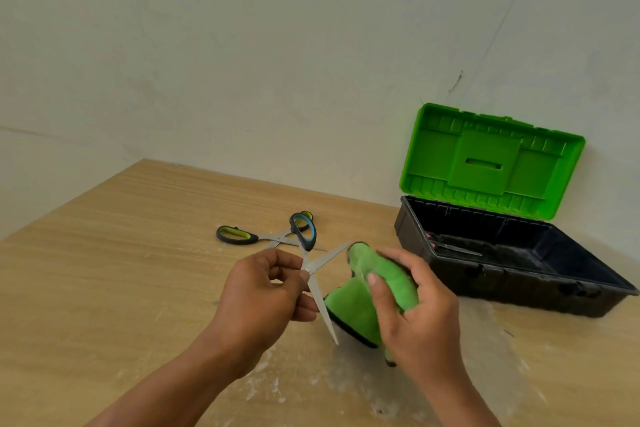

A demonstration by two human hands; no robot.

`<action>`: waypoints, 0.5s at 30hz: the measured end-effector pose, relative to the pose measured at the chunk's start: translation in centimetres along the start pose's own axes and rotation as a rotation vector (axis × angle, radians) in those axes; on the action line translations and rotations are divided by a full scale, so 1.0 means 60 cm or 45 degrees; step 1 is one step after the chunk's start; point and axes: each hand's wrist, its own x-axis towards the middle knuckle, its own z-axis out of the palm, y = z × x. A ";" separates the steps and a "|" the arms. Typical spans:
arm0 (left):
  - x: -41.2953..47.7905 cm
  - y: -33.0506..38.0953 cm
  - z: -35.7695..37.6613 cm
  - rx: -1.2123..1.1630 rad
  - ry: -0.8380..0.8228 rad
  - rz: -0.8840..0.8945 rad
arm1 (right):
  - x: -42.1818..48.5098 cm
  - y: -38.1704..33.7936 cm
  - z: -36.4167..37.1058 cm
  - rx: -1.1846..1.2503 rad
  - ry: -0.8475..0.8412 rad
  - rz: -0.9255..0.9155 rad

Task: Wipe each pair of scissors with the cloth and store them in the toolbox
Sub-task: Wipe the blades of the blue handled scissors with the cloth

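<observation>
The left hand (266, 288) pinches a pair of steel scissors with a black-and-blue handle (314, 266) at the pivot, fingers (281, 258) curled narrow around it. The blades are spread wide: one points to 2 o'clock, the other to 5 o'clock, and the handle stands at 12 o'clock.

The right hand (415, 308) grips a bunched green microfibre cloth (363, 305), with thumb and fingers closed around it. The cloth is just beside the spread blades; contact cannot be determined.

A second pair of scissors with black-and-green handles (239, 235) lies on the light wooden surface (121, 270) at 12 o'clock from the left hand.

The black plastic toolbox (519, 288) stands at 2 o'clock, its green lid (491, 163) raised. A further pair of scissors (457, 248) lies inside it.
</observation>
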 end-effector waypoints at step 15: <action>-0.023 -0.003 0.017 0.094 -0.109 0.046 | -0.007 -0.020 0.017 -0.172 -0.031 -0.203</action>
